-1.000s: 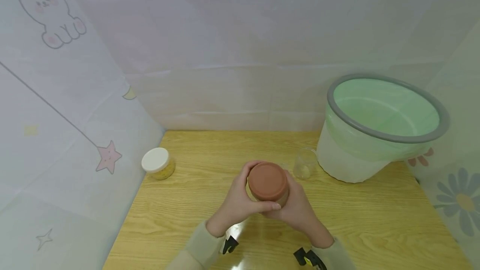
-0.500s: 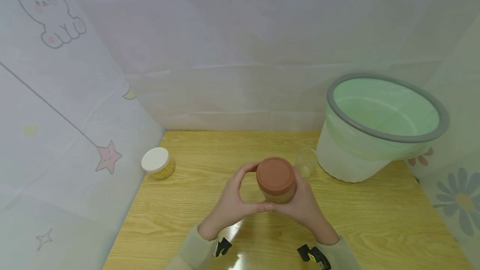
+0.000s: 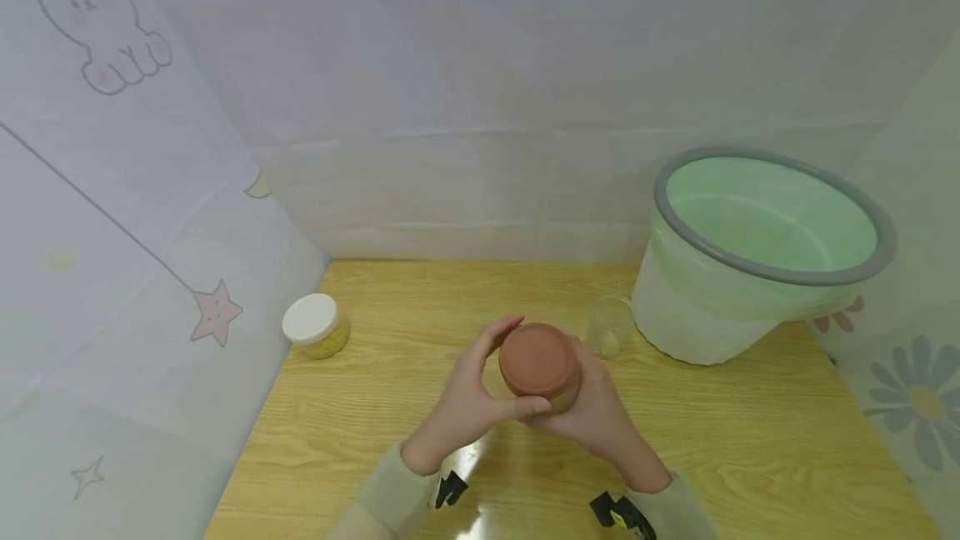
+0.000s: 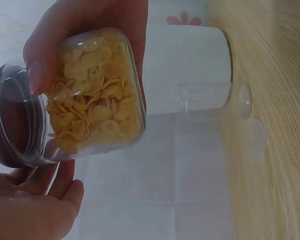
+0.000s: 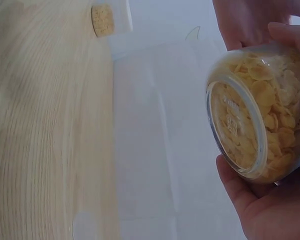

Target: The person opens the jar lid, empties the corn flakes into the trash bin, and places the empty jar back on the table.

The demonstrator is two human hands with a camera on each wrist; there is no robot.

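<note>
A clear jar of corn flakes [image 4: 95, 95] with a reddish-brown lid [image 3: 538, 357] is held above the wooden table between both hands. My right hand [image 3: 596, 407] grips the jar's body from the right; in the right wrist view the jar's glass base [image 5: 235, 127] faces the camera. From the left, my left hand [image 3: 467, 402] reaches round the lid, its thumb along the near side and its fingers at the far side. A gap shows between the left palm and the lid. Behind the jar stands a clear cup with a handle [image 3: 609, 327].
To the right is a large white and green bin [image 3: 690, 311] with a grey rim. A white-lidded tub with yellow contents [image 3: 315, 323] stands at the table's left edge. A clear round disc [image 4: 257, 140] lies by the cup. Printed sheets [image 3: 450, 148] enclose the table [image 3: 360, 432].
The jar shifted right and away, then came back left and nearer, tilting. My left hand loosened from the lid and its thumb now lies again along the lid's near side. My right hand keeps its grip.
</note>
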